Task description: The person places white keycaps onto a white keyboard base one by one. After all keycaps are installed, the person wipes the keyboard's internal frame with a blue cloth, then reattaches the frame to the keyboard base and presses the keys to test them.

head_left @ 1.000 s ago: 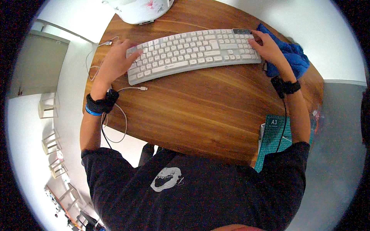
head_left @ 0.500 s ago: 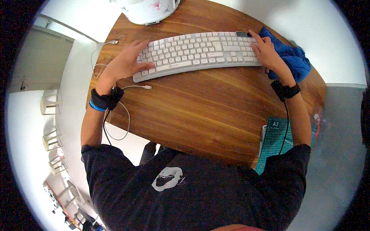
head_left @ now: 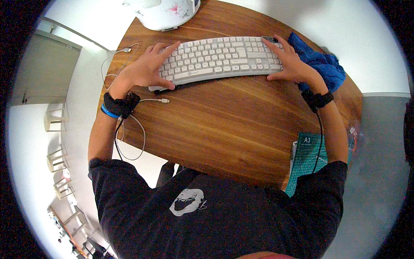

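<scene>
A white keyboard with pale keys lies across the far part of the wooden table. My left hand grips its left end, the thumb at the near edge and the fingers reaching toward the far edge. At the other end, my right hand spans the keyboard the same way, thumb at the near edge, covering part of the number keys. A dark strip shows beneath the near left edge; whether that edge is raised or only casts a shadow, I cannot tell. Black bands circle both wrists.
Behind my right hand lies a crumpled blue cloth. A white appliance with a flower print stands at the far left. White cables lie near my left wrist. A green cutting mat is on the wooden table at the near right.
Both thumbs have moved to the near edge, and my hands span the keyboard's ends more widely. My right hand has shifted slightly left. A dark strip now shows under the near left edge.
</scene>
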Demonstrator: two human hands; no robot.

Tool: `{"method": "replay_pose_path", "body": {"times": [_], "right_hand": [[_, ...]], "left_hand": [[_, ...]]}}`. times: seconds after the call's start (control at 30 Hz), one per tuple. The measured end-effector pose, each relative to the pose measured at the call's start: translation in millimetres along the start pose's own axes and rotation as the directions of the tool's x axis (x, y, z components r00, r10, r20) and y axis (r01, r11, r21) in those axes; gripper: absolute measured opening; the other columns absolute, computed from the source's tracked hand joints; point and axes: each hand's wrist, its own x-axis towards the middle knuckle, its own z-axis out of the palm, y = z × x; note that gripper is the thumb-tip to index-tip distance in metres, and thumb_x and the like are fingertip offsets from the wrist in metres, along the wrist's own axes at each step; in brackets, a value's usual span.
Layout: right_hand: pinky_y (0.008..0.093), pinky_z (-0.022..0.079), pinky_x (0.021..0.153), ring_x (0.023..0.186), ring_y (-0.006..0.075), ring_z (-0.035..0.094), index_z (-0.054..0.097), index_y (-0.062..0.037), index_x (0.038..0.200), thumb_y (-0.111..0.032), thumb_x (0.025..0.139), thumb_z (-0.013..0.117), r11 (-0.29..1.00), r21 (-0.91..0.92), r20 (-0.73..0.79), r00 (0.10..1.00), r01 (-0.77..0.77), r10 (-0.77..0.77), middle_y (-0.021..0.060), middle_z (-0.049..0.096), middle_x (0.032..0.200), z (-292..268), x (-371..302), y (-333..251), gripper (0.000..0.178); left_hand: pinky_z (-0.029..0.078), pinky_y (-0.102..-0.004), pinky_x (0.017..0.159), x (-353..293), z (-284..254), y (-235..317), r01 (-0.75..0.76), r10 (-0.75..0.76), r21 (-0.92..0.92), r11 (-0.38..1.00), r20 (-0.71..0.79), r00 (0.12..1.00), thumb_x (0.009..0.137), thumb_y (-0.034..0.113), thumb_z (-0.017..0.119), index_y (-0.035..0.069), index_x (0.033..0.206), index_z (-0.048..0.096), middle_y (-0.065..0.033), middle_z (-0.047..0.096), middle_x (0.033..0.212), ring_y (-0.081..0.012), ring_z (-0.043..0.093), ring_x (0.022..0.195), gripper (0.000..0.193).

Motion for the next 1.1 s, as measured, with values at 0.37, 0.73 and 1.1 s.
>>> {"method": "replay_pose_path", "body": {"times": [0.37,0.73,1.1], "right_hand": [[0.0583,0.028,0.122,0.150,0.0510,0.025,0.022,-0.0308,0.164,-0.042,0.066,0.093,0.999,-0.034,0.015,1.000,0.013,-0.012,0.0248,0.018,0.167,-7,7,2,0.122],[0.0541,0.041,0.116,0.138,0.0500,0.044,0.036,-0.0253,0.158,-0.028,0.053,0.098,0.994,-0.009,-0.081,0.991,0.110,-0.110,0.0255,0.038,0.155,-38,15,-6,0.122],[0.0469,0.033,0.123,0.145,0.0431,0.037,0.034,-0.0214,0.160,-0.019,0.059,0.096,0.996,0.054,-0.011,0.997,0.075,-0.075,0.0220,0.033,0.160,-42,14,-5,0.119]], "left_hand": [[0.036,-0.0538,0.117,-1,-5,0,-0.002,0.001,0.049,0.999,0.004,1.000,0.065,0.046,0.093,0.015,0.163,0.025,-0.0238,0.046,0.150,-0.0459,0.044,0.139,0.123],[0.042,-0.0484,0.115,-17,-14,28,0.054,-0.054,-0.026,0.998,-0.017,0.998,0.069,0.040,0.093,0.009,0.162,0.027,-0.0267,0.047,0.149,-0.0453,0.048,0.137,0.118],[0.039,-0.0473,0.117,-23,-15,30,-0.011,0.016,0.082,0.997,-0.065,0.998,0.067,0.025,0.093,0.007,0.160,0.030,-0.0264,0.041,0.152,-0.0450,0.044,0.137,0.113]]}}
